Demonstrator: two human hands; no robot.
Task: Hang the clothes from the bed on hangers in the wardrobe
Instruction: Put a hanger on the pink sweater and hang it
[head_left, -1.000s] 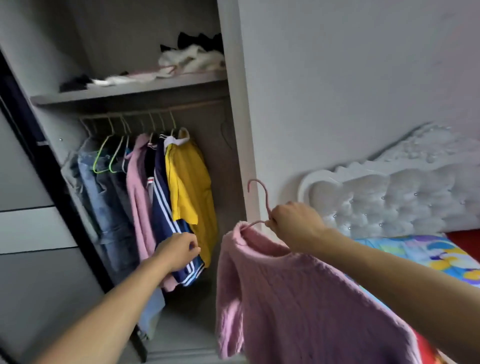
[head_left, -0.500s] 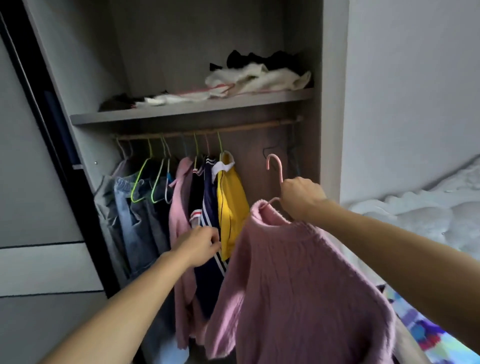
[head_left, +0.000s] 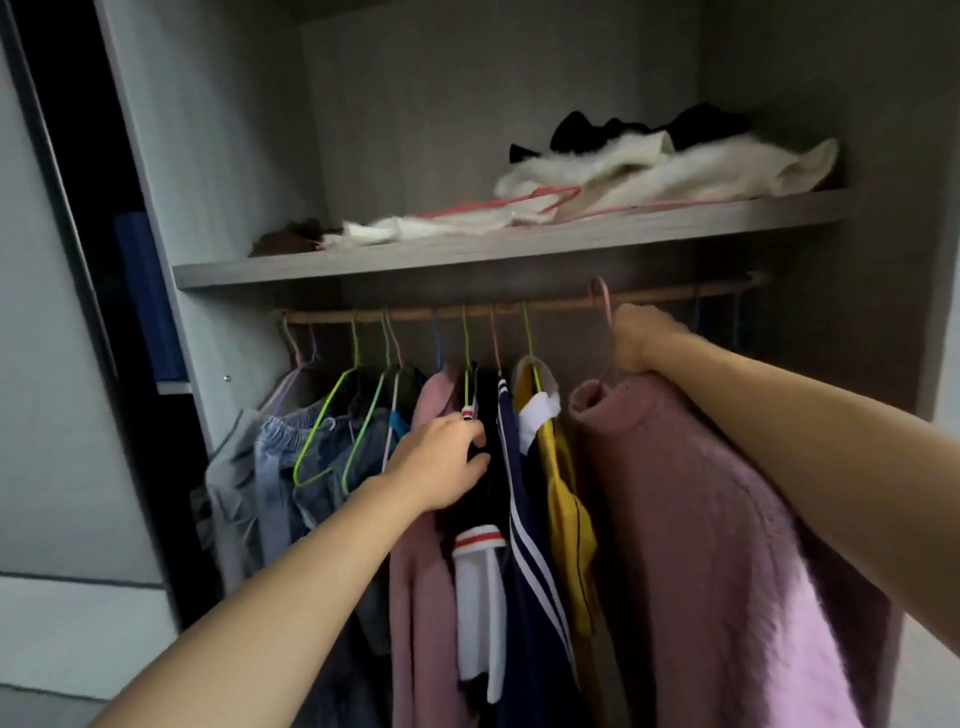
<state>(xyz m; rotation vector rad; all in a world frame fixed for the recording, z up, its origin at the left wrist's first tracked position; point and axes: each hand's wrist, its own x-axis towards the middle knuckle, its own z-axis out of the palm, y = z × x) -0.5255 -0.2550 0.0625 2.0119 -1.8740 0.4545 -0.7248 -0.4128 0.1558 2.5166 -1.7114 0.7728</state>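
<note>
A fluffy pink sweater hangs on a pink hanger, and my right hand grips that hanger's neck. The hook is up at the wooden wardrobe rail, to the right of the hung clothes; whether it rests on the rail I cannot tell. My left hand touches the dark navy garment among the hung clothes, fingers curled against the fabric. A yellow shirt hangs between the navy garment and the sweater.
More clothes hang at the left: jeans on green hangers and a dusty pink top. The shelf above the rail carries white and black folded fabric. A dark sliding door frame stands at the left.
I have stepped closer to the wardrobe. My right hand has lifted the hanger with the pink sweater up to the rail. My left hand has risen along the navy garment.
</note>
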